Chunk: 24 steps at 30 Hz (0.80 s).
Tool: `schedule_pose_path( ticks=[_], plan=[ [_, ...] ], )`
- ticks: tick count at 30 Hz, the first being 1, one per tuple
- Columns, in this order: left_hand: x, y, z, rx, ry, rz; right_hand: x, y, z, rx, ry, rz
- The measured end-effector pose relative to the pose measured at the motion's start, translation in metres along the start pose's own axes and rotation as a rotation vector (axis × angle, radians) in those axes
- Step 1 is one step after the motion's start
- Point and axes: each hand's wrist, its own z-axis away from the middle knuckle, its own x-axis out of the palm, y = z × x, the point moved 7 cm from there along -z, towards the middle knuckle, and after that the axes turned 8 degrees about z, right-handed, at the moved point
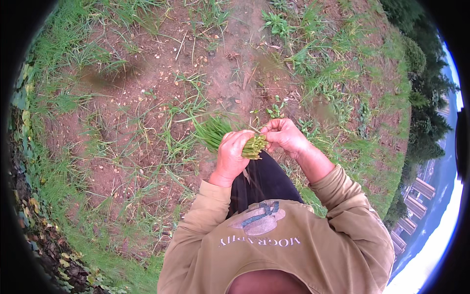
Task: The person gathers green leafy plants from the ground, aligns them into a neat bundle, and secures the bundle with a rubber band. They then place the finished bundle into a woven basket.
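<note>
My left hand [234, 151] is closed around a thick bundle of green grass-like stalks [253, 147]. The pale cut ends of the stalks point right, and the long thin leaves fan out to the left beyond my fingers. My right hand [281, 137] is at the cut ends, thumb and forefinger pinched together on the edge of the bundle, with a thin stem near the fingertips. Both hands are in front of my dark trousers [271, 180]. The bundle hides part of my left palm.
Reddish-brown soil [147, 88] with small stones and grassy tufts lies ahead. A leafy weed [277, 25] grows near the top. Dense grass [62, 92] and broad-leaved plants [25, 121] edge the left side. Trees [426, 110] and distant buildings [416, 205] stand at right.
</note>
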Motion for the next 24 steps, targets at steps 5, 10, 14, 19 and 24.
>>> schedule_pose_path(
  ticks=[5, 10, 14, 19, 24],
  plan=[
    [-0.050, -0.029, 0.039, -0.474, 0.300, 0.429, -0.025, -0.039, 0.033, -0.148, 0.206, -0.032],
    [-0.092, -0.033, 0.045, -0.377, 0.448, 1.173, -0.230, 0.053, 0.086, 0.153, 0.682, 1.402],
    [-0.112, -0.011, 0.057, -0.302, 0.422, 1.342, -0.131, -0.002, 0.083, -0.293, 0.687, 1.254],
    [-0.103, 0.017, 0.054, -0.302, 0.304, 1.305, 0.077, -0.096, 0.111, -1.149, 0.313, 1.046],
    [-0.092, 0.044, 0.057, -0.309, 0.240, 1.198, 0.134, -0.088, 0.118, -1.407, 0.390, 1.199]
  ],
)
